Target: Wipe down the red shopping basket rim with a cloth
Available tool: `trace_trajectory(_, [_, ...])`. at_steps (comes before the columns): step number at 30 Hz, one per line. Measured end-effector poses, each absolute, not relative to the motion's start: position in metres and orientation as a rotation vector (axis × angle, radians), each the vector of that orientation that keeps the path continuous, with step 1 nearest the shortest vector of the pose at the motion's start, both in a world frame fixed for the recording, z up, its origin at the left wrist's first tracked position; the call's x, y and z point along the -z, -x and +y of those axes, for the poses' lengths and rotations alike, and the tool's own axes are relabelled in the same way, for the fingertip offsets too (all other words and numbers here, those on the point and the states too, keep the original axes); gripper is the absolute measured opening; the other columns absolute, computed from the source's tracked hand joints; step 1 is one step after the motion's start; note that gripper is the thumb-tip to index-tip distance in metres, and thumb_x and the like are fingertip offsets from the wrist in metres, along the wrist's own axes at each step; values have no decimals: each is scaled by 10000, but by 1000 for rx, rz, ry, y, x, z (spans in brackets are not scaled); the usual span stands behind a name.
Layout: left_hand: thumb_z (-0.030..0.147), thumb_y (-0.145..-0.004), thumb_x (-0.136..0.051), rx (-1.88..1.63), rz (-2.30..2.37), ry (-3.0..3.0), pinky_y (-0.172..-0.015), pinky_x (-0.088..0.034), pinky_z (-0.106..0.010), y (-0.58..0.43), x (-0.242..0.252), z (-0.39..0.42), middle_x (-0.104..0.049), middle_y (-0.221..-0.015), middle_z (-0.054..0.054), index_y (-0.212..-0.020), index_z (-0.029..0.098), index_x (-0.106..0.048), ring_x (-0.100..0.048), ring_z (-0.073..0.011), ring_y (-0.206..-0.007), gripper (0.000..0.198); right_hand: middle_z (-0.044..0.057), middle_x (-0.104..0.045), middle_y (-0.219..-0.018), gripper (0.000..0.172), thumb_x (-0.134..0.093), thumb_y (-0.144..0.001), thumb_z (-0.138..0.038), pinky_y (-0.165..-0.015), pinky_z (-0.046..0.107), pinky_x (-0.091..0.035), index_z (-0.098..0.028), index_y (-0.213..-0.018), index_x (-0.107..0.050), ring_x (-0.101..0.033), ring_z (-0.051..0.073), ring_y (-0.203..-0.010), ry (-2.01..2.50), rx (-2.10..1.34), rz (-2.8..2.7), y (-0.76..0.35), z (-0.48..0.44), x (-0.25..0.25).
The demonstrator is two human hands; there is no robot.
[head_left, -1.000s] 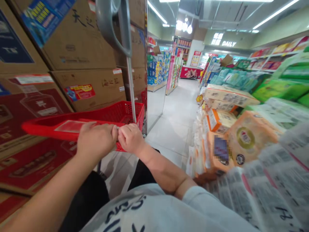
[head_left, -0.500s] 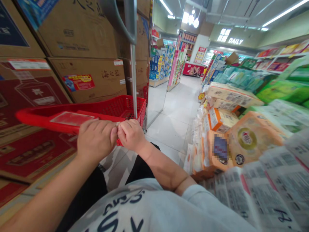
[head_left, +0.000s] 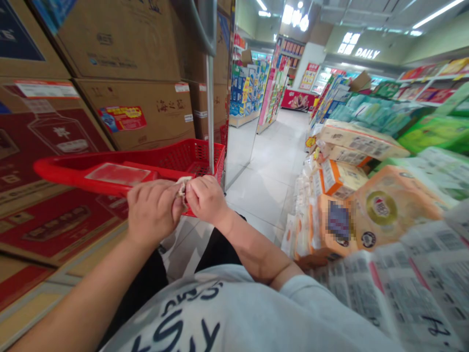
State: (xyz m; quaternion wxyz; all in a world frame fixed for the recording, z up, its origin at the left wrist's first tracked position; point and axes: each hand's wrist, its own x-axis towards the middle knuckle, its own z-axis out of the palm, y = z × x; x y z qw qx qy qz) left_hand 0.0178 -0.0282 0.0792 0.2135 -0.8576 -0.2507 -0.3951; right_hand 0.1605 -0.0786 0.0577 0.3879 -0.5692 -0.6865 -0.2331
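My left hand [head_left: 154, 210] is closed, its fingers curled over at the near edge of a red plastic shopping basket [head_left: 164, 159]. Beside it, almost touching, is my right hand [head_left: 208, 199], closed too. A small crumpled whitish cloth [head_left: 182, 185] pokes out between the two hands, and both grip it. Most of the cloth is hidden in my fingers. From the basket rises a metal pole [head_left: 210, 112] with a grey grip [head_left: 209, 29] on top. A worn pale label [head_left: 117, 173] sits on the red rim left of my hands.
Stacked cardboard cartons [head_left: 135, 112] stand close on the left. Orange tissue packs [head_left: 395, 210] and white plastic-wrapped packs [head_left: 399, 278] are piled along the right. Ahead, a tiled aisle [head_left: 271, 166] runs past a mirrored panel [head_left: 244, 151] toward shelves.
The whitish cloth shows more between my hands, which have moved slightly apart. The view has shifted a little, so hands and basket sit slightly further right.
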Motion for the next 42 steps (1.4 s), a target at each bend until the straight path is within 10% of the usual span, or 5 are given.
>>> trace_trajectory(11, [306, -891, -408, 1042, -563, 2518, -922, -330, -410, -13, -84, -31, -663, -1010, -90, -1038, 172, -619, -562, -237, -975, 290, 45, -517, -696, 266, -315, -941, -211, -734, 343, -376, -203, -729, -476, -459, 187, -720, 1276, 566, -1678, -164, -81, -51])
trace_trajectory(20, [305, -919, -344, 884, -710, 2721, -805, -359, -385, -28, -112, -5, -665, -732, -27, -718, 194, -611, -591, -185, -722, 352, 32, -549, -735, 259, -348, -958, -274, -723, 300, -383, -202, -766, -507, -487, 168, -751, 1279, 405, -1774, -181, -77, -63])
trace_trajectory(28, [268, -917, -375, 1146, -697, 2529, -950, -339, -415, -24, -77, -13, -649, -1087, -86, -1094, 165, -608, -534, -244, -1056, 311, 64, -557, -757, 280, -307, -953, -236, -735, 332, -376, -187, -764, -508, -485, 195, -767, 1439, 591, -1668, -164, -56, -57])
trace_trajectory(36, [289, -929, -337, 809, -876, 2662, -817, -392, -410, -19, -114, 4, -662, -663, -43, -673, 177, -645, -583, -186, -660, 416, 103, -599, -1022, 233, -359, -935, -245, -906, 414, -420, -164, -1067, -533, -521, 225, -1001, 1113, 440, -1749, -168, -64, -42])
trace_trajectory(42, [280, -897, -395, 1103, -654, 2505, -921, -369, -426, -4, -79, -15, -640, -1021, -104, -1041, 154, -624, -523, -255, -1027, 298, 128, -552, -1143, 309, -354, -927, -224, -957, 459, -399, -157, -1211, -455, -475, 244, -1104, 1116, 476, -1634, -160, -63, -25])
